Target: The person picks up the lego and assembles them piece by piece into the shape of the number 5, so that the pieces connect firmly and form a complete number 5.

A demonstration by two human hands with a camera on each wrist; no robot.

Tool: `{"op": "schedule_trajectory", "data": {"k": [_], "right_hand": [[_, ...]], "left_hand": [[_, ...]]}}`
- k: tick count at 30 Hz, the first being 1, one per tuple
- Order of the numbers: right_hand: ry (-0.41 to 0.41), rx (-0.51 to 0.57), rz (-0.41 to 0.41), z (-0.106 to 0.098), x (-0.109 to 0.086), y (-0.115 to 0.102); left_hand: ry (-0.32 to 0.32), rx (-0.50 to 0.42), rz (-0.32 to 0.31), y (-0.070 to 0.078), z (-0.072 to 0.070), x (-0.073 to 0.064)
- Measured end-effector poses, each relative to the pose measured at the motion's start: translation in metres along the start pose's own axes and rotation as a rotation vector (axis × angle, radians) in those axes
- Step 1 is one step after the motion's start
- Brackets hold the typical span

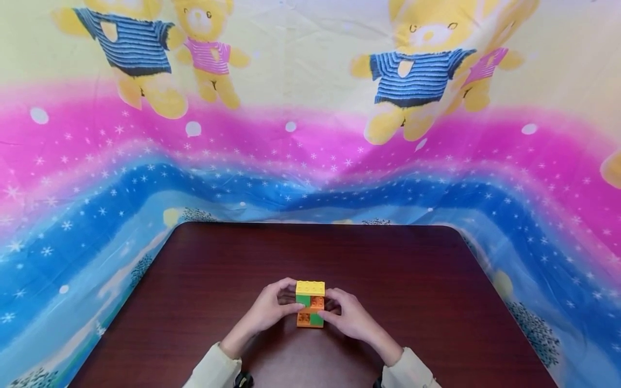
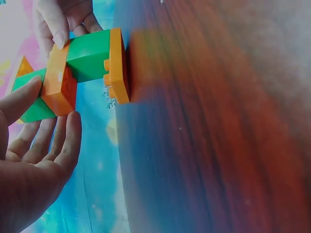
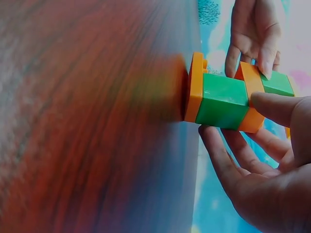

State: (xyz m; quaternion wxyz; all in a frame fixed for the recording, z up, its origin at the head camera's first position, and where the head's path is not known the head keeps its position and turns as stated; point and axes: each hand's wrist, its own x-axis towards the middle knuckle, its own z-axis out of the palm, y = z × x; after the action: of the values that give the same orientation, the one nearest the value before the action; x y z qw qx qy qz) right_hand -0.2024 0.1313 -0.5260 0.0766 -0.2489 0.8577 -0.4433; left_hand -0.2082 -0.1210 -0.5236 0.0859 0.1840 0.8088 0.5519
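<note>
A small tower of toy building bricks is between both hands over the table. On top lies a yellow brick [image 1: 310, 288]. Below it are an upper green brick [image 1: 303, 299] at the left, an orange brick [image 2: 59, 80] in the middle, and a lower green brick [image 3: 222, 102] at the right. An orange base brick [image 3: 194, 90] is at the bottom, right at the tabletop. My left hand [image 1: 267, 308] grips the tower from the left, thumb on the upper green brick. From the right, my right hand [image 1: 355, 317] holds it, thumb near the middle orange brick, fingers behind.
The dark reddish-brown table [image 1: 218, 258] has rounded far corners. A colourful curtain [image 1: 291, 151] with printed bears and snowflakes hangs behind it and along both sides. Pale sleeves [image 1: 215, 366] cover the forearms.
</note>
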Motion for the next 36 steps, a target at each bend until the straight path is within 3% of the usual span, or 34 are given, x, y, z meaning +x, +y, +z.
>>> {"op": "schedule_trajectory", "data": {"k": [15,26,36], "right_hand": [[0.054,0.014,0.079,0.002,0.006,0.004],[0.041,0.075,0.167,0.001,0.010,0.008],[0.031,0.088,0.179,0.000,0.013,0.015]], "left_hand": [[0.101,-0.051,-0.021,-0.004,0.008,0.012],[0.116,-0.051,-0.067,-0.011,0.008,0.024],[0.104,-0.067,-0.094,-0.015,0.006,0.033]]}}
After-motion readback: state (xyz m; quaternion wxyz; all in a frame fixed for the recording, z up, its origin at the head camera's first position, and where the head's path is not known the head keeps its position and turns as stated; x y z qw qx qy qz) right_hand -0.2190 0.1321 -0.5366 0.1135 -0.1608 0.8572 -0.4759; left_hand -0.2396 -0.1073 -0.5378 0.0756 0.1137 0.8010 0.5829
